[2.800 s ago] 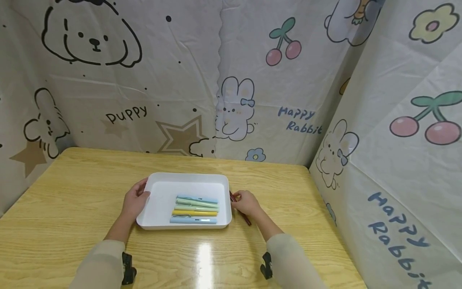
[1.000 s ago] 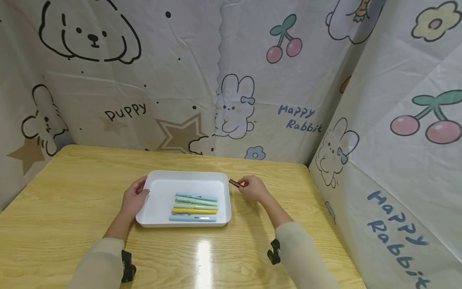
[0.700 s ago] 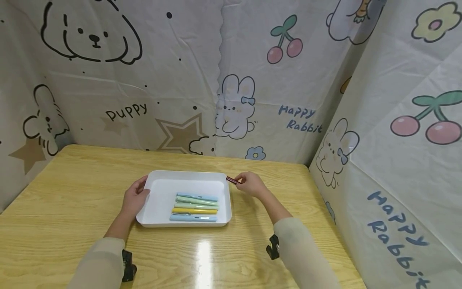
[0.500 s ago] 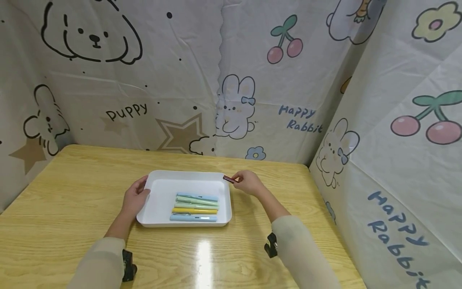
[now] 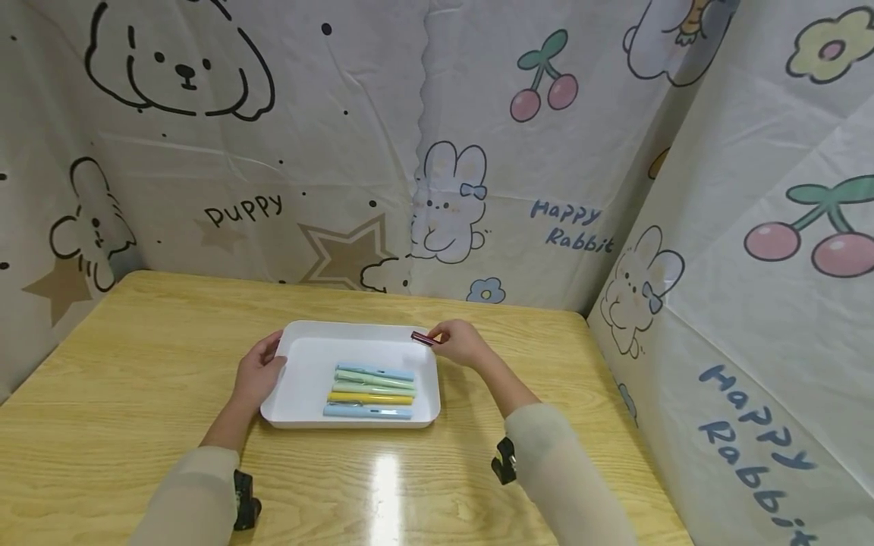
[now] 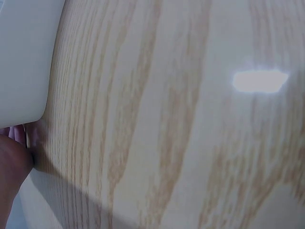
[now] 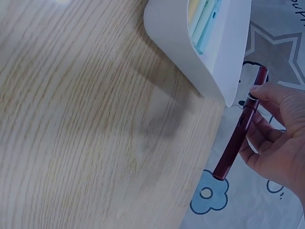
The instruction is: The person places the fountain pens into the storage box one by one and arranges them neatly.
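Note:
A dark red pen [image 7: 234, 143] is pinched between the thumb and fingers of my right hand [image 5: 459, 343]. In the head view its end overlaps the back right corner of a white tray [image 5: 307, 356], and the right wrist view shows the whole pen. My left hand [image 5: 259, 371] grips the tray's left side, thumb at the rim and the other fingers partly hidden. Inside the tray lie several capped pens side by side: light blue pens [image 5: 367, 412] at front and back, a yellow pen [image 5: 372, 398], and light green pens [image 5: 382, 389] between.
The tray stands on a wooden table [image 5: 328, 485]. Behind the table and on both sides hangs a pale cloth [image 5: 369, 152] printed with cartoon animals and cherries. A black wrist device [image 5: 505, 461] sits on each sleeve.
The dark red pen was lifted off the table beside the tray by my right hand. It then moved left to the tray's back right corner. My left hand stays on the tray.

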`<state>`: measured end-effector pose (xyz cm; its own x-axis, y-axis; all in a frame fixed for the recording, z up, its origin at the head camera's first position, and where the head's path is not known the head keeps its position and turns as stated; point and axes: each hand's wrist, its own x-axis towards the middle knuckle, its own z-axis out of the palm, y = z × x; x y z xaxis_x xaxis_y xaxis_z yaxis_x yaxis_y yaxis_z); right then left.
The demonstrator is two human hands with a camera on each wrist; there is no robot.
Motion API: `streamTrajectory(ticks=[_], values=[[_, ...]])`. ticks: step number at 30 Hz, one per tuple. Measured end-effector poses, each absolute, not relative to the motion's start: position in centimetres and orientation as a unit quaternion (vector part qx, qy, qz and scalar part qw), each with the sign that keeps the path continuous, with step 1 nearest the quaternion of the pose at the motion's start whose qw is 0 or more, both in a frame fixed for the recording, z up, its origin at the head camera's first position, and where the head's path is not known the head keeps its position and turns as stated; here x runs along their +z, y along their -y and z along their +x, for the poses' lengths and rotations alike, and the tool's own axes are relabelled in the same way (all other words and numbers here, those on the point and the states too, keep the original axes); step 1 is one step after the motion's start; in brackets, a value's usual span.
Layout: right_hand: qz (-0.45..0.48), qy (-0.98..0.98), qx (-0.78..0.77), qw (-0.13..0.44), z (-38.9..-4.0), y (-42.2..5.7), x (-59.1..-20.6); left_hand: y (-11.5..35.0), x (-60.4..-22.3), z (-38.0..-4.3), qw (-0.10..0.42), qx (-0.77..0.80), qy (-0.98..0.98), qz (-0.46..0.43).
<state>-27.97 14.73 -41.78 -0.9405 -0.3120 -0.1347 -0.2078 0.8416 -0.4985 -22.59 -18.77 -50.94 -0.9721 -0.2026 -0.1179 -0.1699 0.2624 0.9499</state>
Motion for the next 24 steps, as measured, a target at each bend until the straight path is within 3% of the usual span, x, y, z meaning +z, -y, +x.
streamTrajectory(ticks=[24], values=[[-0.187,-0.945,-0.24,0.123,-27.8,-11.7,-41.7,18.9,-51.2,-22.7,0.017,-0.598,0.794,0.111]])
